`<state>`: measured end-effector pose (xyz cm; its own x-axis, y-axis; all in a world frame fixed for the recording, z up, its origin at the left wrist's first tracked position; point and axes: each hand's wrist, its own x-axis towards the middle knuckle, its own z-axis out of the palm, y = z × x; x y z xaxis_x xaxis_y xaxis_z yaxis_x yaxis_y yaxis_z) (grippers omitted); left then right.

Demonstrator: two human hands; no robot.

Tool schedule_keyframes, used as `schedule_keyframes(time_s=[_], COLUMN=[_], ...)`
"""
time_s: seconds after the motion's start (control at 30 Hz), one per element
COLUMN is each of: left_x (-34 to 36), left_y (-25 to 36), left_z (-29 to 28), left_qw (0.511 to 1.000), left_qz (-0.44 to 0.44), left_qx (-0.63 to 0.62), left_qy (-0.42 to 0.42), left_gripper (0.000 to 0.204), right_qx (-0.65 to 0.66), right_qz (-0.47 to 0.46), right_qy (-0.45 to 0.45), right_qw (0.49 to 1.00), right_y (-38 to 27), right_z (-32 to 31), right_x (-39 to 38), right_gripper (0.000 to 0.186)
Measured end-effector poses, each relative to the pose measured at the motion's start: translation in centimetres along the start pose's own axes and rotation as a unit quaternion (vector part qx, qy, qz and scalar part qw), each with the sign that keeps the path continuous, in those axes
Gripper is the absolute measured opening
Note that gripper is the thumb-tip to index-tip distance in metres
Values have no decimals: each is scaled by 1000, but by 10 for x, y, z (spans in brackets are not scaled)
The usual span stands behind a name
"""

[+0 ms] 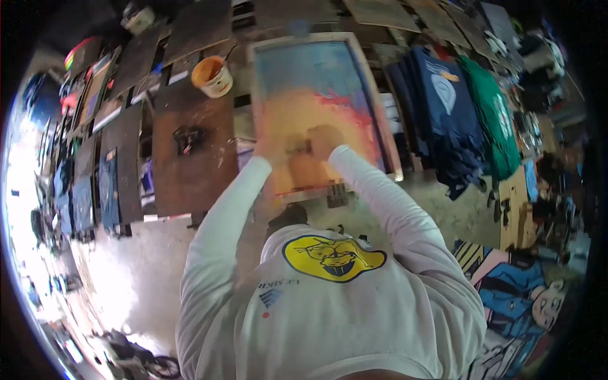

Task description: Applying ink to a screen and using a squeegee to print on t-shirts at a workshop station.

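At the left of the frame, a blue folded garment lies on one of the dark boards. Further to the right comes a wide brown surface, and on it sits a small dark clump. Near its upper right corner stands a bucket, which is orange on the inside.

In the upper middle is the pale-rimmed frame, whose inner area shows blue at the top, yellow-orange below, and red toward the right. Over its lower part is the left hand; it is blurred, so one cannot tell how wide its fingers stand. A brownish object, also blurred, is between the two hands. Just beside it, the right hand looks curled, but whether it grips this object cannot be told.

At the upper right, dark blue shirts with a pale print hang next to a green garment. A comic-style picture fills the lower right.
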<state>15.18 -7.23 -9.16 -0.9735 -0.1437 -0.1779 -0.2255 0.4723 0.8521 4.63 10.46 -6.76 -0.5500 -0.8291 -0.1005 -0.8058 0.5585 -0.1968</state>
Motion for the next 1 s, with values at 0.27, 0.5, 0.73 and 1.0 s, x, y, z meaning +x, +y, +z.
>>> schedule_keyframes(time_s=[0.27,0.5,0.73,1.0], left_x=[-66,-108,-76,33], left_y=[82,167,190,209], left_z=[17,22,25,5], left_qw=[940,882,865,653], left_qz=[40,304,407,539], left_qx=[340,224,237,522], left_qy=[2,281,173,-101], left_gripper=[30,48,48,65], right_qx=[56,391,512,340], right_qz=[14,201,249,273], right_qy=[125,385,381,343], right_qw=[990,811,728,832], right_y=[-6,12,-2,3], right_z=[-3,11,1,-20], right_x=[-97,-177,-202,-120], right_gripper=[28,34,39,30])
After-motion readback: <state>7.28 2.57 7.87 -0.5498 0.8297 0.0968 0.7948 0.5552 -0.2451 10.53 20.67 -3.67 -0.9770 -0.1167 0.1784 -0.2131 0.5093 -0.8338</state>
